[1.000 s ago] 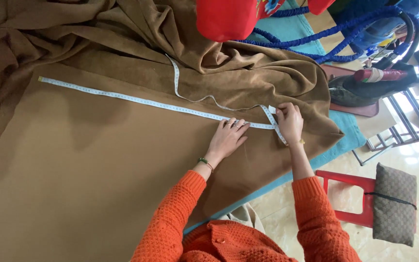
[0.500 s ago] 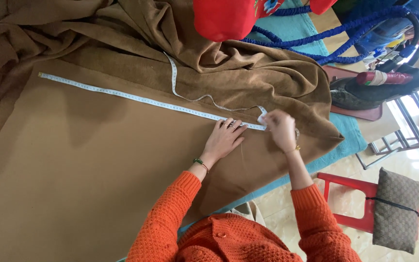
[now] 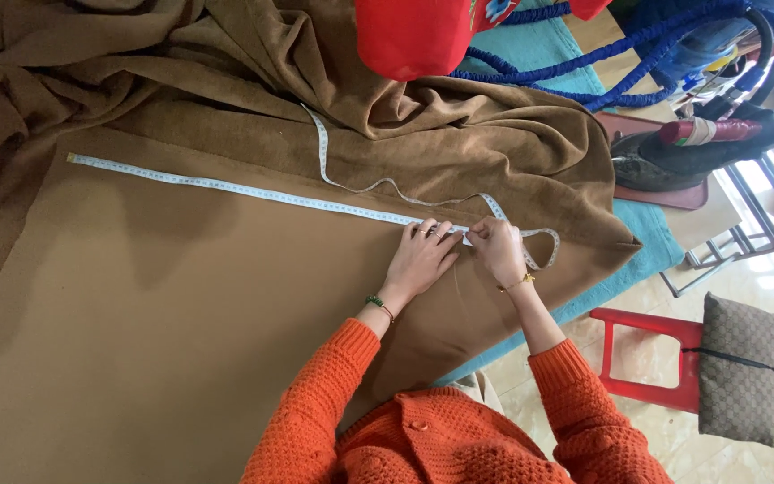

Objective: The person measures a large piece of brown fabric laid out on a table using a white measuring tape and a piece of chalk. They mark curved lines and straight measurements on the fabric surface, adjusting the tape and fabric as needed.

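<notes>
Both hands, left hand (image 3: 421,258) flat and right hand (image 3: 500,251) pinching, press the measuring tape (image 3: 253,191), stretched lengthwise across the brown fabric (image 3: 136,341) toward its left edge.

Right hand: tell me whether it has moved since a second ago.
Yes. The right hand has slid along the tape towards the left hand, away from the brown cloth's corner, and now nearly touches it.
</notes>
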